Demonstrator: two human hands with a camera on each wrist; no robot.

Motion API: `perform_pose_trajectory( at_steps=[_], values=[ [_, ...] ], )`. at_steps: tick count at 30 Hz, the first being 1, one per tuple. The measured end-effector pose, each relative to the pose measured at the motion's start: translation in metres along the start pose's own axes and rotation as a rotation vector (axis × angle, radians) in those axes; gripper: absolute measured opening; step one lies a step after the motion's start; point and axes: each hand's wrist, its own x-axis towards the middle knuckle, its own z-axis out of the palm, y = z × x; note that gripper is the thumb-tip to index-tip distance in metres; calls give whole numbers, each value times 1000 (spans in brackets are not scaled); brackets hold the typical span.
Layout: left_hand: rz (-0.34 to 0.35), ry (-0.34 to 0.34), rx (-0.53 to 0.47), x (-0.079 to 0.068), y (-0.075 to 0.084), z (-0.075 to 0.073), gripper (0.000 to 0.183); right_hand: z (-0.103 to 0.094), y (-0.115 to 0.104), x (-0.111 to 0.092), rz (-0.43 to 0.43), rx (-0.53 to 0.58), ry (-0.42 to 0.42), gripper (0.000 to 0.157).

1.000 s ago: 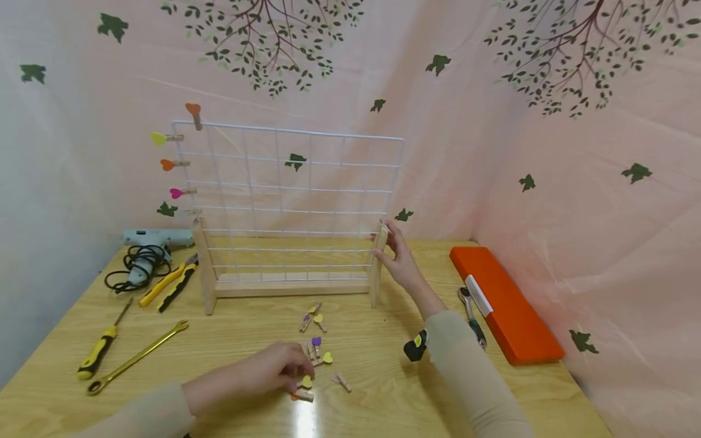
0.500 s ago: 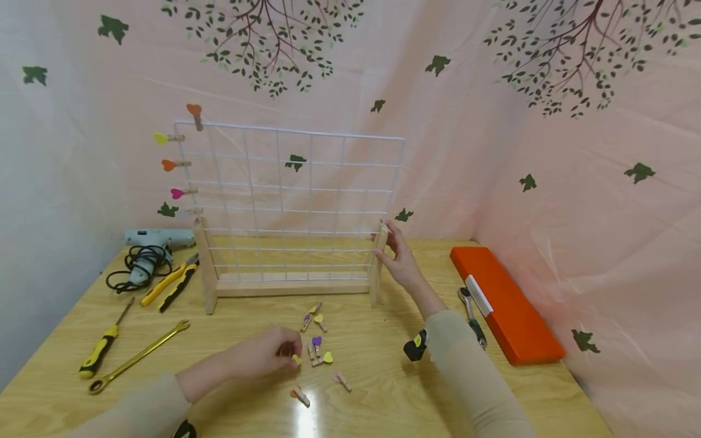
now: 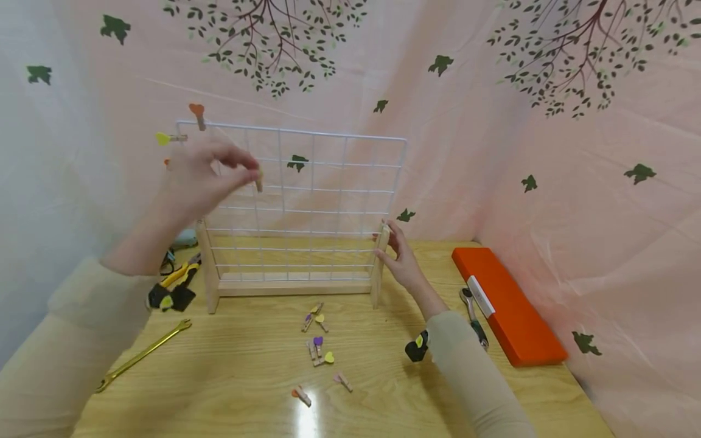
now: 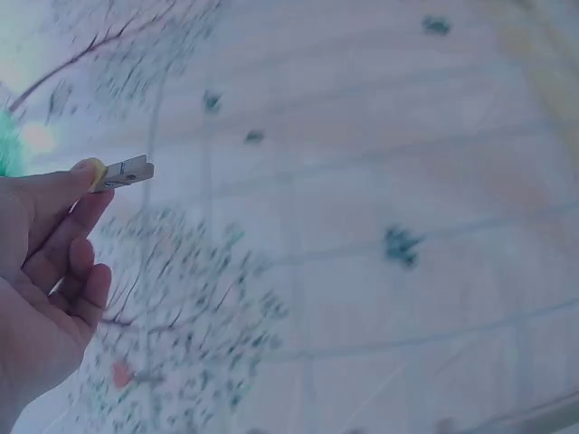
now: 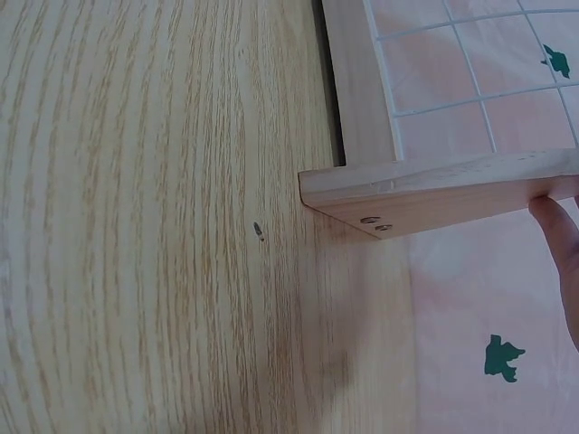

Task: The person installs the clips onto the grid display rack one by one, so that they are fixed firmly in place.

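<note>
Pink cloth [image 3: 465, 152] with printed trees and leaves hangs behind the rack [image 3: 296, 287], which stands upright on a table [image 3: 235, 365]. To the right of the rack lies an orange box [image 3: 509, 310], with a ratchet [image 3: 474, 319] beside it. To the left of the rack are pliers [image 3: 193, 272], partly hidden behind the left wrist, and nearer to the person lies a wrench [image 3: 150, 351].

Before the upper left part of the rack is the left hand [image 3: 205, 176]. Its grip is clamped on one peg [image 4: 127, 173], pinching it at the yellow end, so that the wooden end points away from the fingers. Whether this peg touches a wire, one cannot tell. The right hand [image 3: 401, 260] has its grip closed around the right post [image 3: 376, 277] of the rack. At the rack's upper left corner sit an orange peg [image 3: 198, 117] and a yellow peg [image 3: 171, 139]; loose pegs [image 3: 319, 342] lie in front of the rack.

Since the pinch is small and at the very end, the held peg could probably twist or drop if it meets a wire unevenly. The left forearm, near the rack's left edge, might knock a clipped peg. A strong push high on the rack could perhaps tilt it, if the right hand loosens.
</note>
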Motion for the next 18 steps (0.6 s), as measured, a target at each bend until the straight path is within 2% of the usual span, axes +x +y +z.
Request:
perform_pose_trajectory(
  at_steps=[1,3,5,8,11,13,18],
  values=[
    [4,64,15,11,0,-8,15,0,0,0,1,1,1,63],
    [-16,149,28,30,-3,-22,18,-1,0,-1,5,4,2,64],
    [-69,187,27,45,-7,-30,23,-1,1,-1,11,1,4,64],
    [-159,172,12,60,-11,-38,26,-2,1,-2,18,-7,8,64],
    [-203,143,2,67,-15,-41,25,-2,0,-3,24,-14,7,65],
    [-213,123,11,70,-18,-41,25,-2,-1,-3,26,-16,4,65],
    [-198,74,122,73,-26,-37,25,-3,-2,-3,30,-23,7,65]
  ],
)
